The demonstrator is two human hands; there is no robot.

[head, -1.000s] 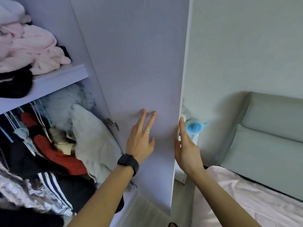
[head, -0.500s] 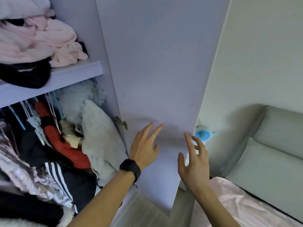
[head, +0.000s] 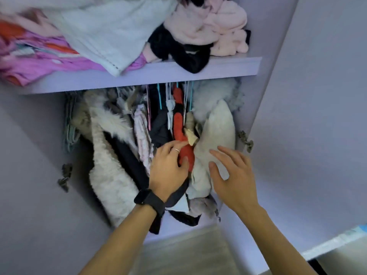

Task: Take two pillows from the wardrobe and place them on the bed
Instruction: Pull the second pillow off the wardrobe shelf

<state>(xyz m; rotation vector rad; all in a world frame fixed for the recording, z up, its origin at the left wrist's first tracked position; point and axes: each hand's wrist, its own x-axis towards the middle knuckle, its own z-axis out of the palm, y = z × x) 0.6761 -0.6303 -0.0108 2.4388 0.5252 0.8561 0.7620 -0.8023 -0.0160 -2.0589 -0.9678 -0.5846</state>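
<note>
Right hand (head: 232, 175), off the door (head: 317, 116) edge now, lies spread and empty on the white pillow (head: 216, 132) wedged at the wardrobe's (head: 151, 76) right, left hand (head: 168, 167) gripping the red garment (head: 182, 153) beside it: door open, first pillow reached, none out yet.

Smooth matt shelf (head: 151, 76), fluffy pink fleece (head: 218, 30) above it. Below it: off-white pillow (head: 216, 135) of matt cloth, fuzzy red cloth (head: 178, 126), shaggy white fur coat (head: 107, 165), metal hinge (head: 246, 140). My watch strap (head: 149, 199) is matt black.
</note>
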